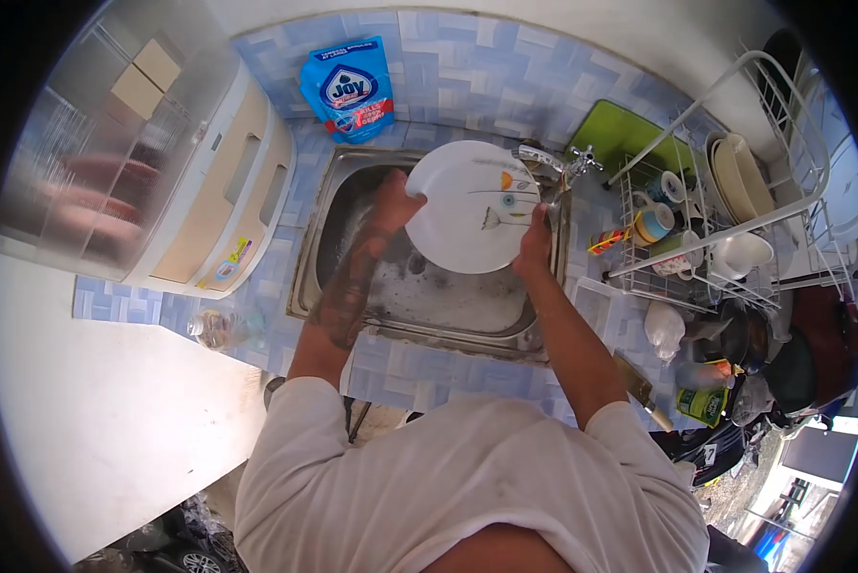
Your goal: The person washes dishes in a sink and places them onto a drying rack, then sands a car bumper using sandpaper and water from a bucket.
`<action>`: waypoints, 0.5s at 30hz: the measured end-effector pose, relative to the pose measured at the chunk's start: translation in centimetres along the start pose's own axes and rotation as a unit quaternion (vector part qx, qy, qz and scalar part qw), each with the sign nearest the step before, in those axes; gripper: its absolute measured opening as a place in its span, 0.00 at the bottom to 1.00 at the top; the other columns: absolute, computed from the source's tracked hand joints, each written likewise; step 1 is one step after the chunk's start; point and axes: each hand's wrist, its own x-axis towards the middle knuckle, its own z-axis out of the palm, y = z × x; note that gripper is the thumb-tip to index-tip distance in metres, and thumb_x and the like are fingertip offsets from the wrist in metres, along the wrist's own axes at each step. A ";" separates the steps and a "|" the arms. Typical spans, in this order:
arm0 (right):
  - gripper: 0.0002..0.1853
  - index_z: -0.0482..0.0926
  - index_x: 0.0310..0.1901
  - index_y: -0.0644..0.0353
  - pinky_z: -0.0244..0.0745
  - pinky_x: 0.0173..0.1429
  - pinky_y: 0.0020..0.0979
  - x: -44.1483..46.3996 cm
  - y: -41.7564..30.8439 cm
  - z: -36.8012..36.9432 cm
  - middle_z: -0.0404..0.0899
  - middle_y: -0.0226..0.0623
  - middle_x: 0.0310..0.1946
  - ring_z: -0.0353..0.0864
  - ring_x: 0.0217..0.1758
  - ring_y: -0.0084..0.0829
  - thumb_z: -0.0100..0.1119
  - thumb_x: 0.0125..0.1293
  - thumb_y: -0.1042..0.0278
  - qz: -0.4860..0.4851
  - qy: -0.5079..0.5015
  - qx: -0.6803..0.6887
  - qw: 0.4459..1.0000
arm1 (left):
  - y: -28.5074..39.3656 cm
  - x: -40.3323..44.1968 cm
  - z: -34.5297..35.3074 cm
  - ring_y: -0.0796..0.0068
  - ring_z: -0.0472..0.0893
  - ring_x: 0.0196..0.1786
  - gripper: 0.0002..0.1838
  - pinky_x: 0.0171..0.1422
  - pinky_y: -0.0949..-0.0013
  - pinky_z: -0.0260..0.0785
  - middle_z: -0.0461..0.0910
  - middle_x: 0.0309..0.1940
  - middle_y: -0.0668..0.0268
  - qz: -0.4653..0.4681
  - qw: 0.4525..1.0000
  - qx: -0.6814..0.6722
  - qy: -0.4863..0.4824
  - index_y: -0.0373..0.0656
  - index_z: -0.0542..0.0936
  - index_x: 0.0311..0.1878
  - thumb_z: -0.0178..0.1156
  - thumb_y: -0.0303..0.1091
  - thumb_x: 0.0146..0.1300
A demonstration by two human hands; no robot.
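Note:
A white plate (448, 224) with a fish and flower drawing is held up over the metal sink (391, 334), its face toward me. My left hand (397, 202) grips the plate's left rim, the thumb lying on the face. On the opposite rim is my right hand (536, 244), closed on the edge with its thumb in front. Both hands' other fingers are mostly hidden. Just behind the plate's upper right stands the faucet (553, 160). Wet, greyish suds marks cover the sink bottom.
A blue Joy pouch (350, 91) leans on the tiled wall. At right, a white dish rack (672, 234) holds cups and bowls before a green board (629, 138). A knife (644, 392) lies by the counter's edge. Drawers (223, 205) stand left, near a clear bottle (219, 328).

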 end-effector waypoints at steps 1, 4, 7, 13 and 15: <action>0.34 0.67 0.62 0.62 0.72 0.60 0.42 0.4 0.7 -0.7 0.75 0.39 0.57 0.76 0.57 0.39 0.45 0.68 0.38 0.000 0.000 0.000 1.000 | 0.4 0.1 -0.8 0.49 0.79 0.45 0.26 0.50 0.55 0.71 0.78 0.40 0.49 0.000 1.000 0.000 0.000 0.36 0.74 0.47 0.68 0.38 0.44; 0.32 0.66 0.64 0.58 0.68 0.65 0.44 1.6 3.1 -2.4 0.73 0.38 0.59 0.73 0.61 0.41 0.46 0.69 0.40 0.063 -0.071 0.063 0.994 | 1.7 0.3 -4.4 0.48 0.80 0.44 0.23 0.51 0.55 0.71 0.79 0.40 0.49 -0.008 0.998 0.052 -0.041 0.36 0.76 0.44 0.66 0.42 0.48; 0.31 0.66 0.62 0.61 0.73 0.60 0.43 2.0 4.4 -2.3 0.74 0.41 0.56 0.77 0.56 0.40 0.46 0.70 0.42 0.082 -0.087 0.104 0.987 | 2.9 0.3 -8.6 0.51 0.80 0.45 0.19 0.52 0.56 0.71 0.81 0.40 0.48 0.024 0.999 -0.015 -0.040 0.37 0.79 0.45 0.60 0.43 0.58; 0.26 0.67 0.61 0.64 0.70 0.63 0.43 3.9 3.6 -1.9 0.74 0.41 0.56 0.76 0.56 0.39 0.53 0.69 0.53 0.023 -0.097 0.076 0.992 | 5.1 -2.5 -22.4 0.75 0.77 0.36 0.10 0.44 0.68 0.69 0.80 0.33 0.61 0.013 0.982 -0.090 0.165 0.36 0.75 0.41 0.58 0.34 0.65; 0.22 0.69 0.60 0.59 0.66 0.67 0.43 4.1 3.6 -1.1 0.74 0.36 0.57 0.72 0.61 0.38 0.57 0.67 0.60 0.059 -0.133 0.108 0.983 | 3.3 -2.6 -23.4 0.68 0.79 0.37 0.10 0.46 0.65 0.69 0.80 0.34 0.58 0.041 0.973 -0.016 0.228 0.36 0.75 0.42 0.58 0.34 0.64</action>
